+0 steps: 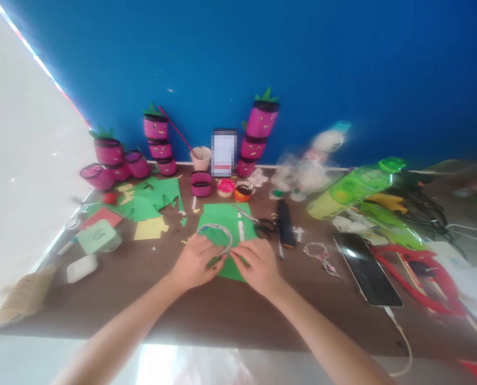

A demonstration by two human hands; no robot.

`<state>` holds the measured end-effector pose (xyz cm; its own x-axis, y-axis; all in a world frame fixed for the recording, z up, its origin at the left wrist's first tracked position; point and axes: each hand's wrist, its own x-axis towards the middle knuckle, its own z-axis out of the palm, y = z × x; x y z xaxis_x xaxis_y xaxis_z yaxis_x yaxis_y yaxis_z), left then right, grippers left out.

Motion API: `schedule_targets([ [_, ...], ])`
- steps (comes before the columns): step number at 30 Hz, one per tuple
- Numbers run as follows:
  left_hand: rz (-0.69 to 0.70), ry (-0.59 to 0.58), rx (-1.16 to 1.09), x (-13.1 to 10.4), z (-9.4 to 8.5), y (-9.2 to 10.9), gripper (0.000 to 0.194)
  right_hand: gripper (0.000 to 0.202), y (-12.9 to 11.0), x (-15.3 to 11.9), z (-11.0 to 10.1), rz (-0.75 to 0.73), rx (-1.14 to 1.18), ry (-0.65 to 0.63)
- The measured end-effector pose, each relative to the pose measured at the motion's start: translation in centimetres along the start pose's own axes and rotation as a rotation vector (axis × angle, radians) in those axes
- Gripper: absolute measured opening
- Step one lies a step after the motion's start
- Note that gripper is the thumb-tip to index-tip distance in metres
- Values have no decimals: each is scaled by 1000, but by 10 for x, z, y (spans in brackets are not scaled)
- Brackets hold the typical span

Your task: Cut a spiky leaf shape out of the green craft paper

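Head view, single frame.

Centre of frame: left hand (196, 262) and right hand (258, 264) side by side on a green paper sheet (232, 270) lying on the brown table (150, 289). Left hand: fingers curled, gripping a clear ring-shaped band (216, 231) at its near edge. Right hand: fingers bent, tips pinched at the band's right end and pressing on the paper; what exactly it grips cannot be told.

Just right of the sheet: scissors (258, 222), black handles; a dark oblong tool (285, 223) beside them.

Lower right: a phone (367, 270), screen up, cable attached. Right of centre: a green bottle (353, 187) lying on its side.

Upper centre, against the blue wall (343, 69): stacked pink cups (258, 136) with green tops; a second stack (157, 139) to the left; a loose cluster of pink cups (110, 160) at upper left.

Left of centre: green paper scraps (154, 195), a yellow sheet (150, 229), a pale green box (98, 236), a white case (81, 267).
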<state>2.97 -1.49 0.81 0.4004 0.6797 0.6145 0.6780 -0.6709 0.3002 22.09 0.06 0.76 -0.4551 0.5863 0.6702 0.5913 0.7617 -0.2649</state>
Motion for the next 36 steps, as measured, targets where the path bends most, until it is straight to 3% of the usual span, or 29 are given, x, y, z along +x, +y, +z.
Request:
schedule_targets([
  [9, -112, -72, -77, -2, 3, 1, 12, 5, -3, 3, -1, 24, -5, -70],
  [15, -308, -231, -111, -3, 8, 4, 10, 8, -2, -1, 4, 36, 11, -112],
  [19, -331, -316, -106, 0, 8, 7, 13, 9, -3, -2, 5, 50, 20, -131],
  [36, -352, -212, -142, 0, 11, 8, 19, 21, -11, 4, 4, -32, -163, -198],
])
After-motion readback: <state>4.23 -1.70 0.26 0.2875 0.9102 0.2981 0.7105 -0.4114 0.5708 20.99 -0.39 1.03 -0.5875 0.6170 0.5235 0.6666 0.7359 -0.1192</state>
